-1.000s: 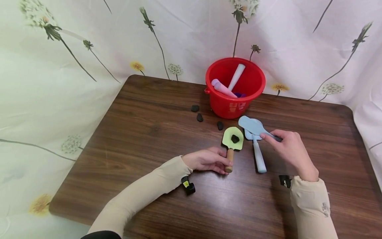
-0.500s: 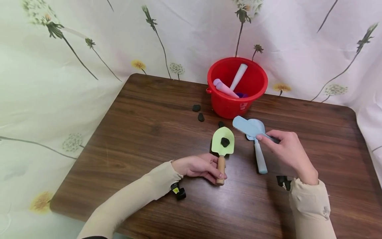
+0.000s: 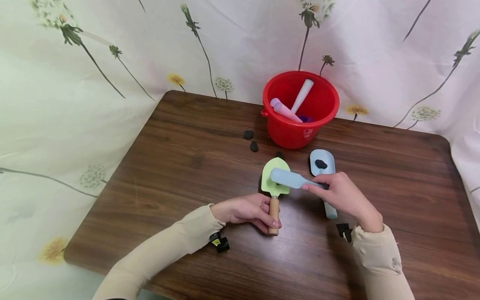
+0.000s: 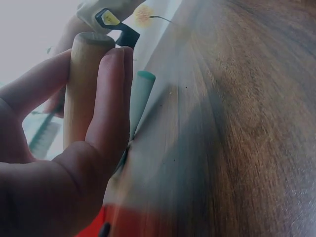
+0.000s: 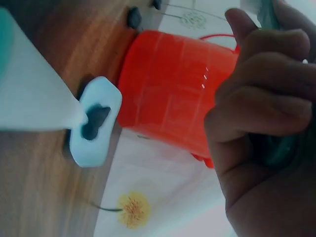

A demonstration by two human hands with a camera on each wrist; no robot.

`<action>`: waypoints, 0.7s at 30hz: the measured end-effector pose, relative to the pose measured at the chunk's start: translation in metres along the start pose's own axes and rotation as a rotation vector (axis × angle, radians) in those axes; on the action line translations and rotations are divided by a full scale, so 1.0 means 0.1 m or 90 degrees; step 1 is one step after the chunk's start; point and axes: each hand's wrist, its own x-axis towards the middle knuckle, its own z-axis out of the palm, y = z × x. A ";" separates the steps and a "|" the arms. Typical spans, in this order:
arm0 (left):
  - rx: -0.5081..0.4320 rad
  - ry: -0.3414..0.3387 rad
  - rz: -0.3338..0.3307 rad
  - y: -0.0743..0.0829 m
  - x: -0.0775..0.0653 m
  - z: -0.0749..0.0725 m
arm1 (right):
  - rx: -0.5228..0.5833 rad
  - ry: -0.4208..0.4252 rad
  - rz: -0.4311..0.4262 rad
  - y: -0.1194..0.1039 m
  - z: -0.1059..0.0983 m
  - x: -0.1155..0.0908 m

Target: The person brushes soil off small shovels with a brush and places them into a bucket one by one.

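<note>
My left hand [image 3: 245,211] holds a pale green toy shovel [image 3: 267,179] by its wooden handle [image 4: 81,113], thumb and fingers round it. On its blade a black stone [image 3: 278,183] is mostly hidden. My right hand [image 3: 345,200] grips a light blue brush [image 3: 286,178] by its dark handle; its head lies across the green blade. Whether the brush touches the stone cannot be made out. Under and behind the right hand, a light blue shovel [image 3: 330,168] lies on the table with black stones [image 5: 95,122] on its blade.
A red bucket [image 3: 286,135] stands at the table's back edge with several tool handles [image 3: 286,112] inside. Left of it lie two black stones [image 3: 248,134], and another stone [image 3: 279,155] shows behind the green blade. The brown table [image 3: 168,166] meets a flowered cloth backdrop.
The green shovel came left and toward the person, with its stone. The brush moved left from above the blue shovel onto the green one, uncovering stones on the blue blade.
</note>
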 end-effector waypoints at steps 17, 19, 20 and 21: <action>0.031 -0.027 -0.018 -0.06 -0.04 -0.01 | -0.063 -0.026 -0.064 0.02 0.19 0.12; 0.029 -0.030 -0.020 -0.06 -0.05 -0.01 | -0.083 -0.010 -0.080 0.03 0.19 0.12; 0.027 -0.031 -0.020 -0.06 -0.05 -0.01 | -0.091 -0.002 -0.086 0.04 0.19 0.13; 0.025 -0.029 -0.020 -0.06 -0.05 -0.01 | -0.097 0.004 -0.089 0.04 0.20 0.14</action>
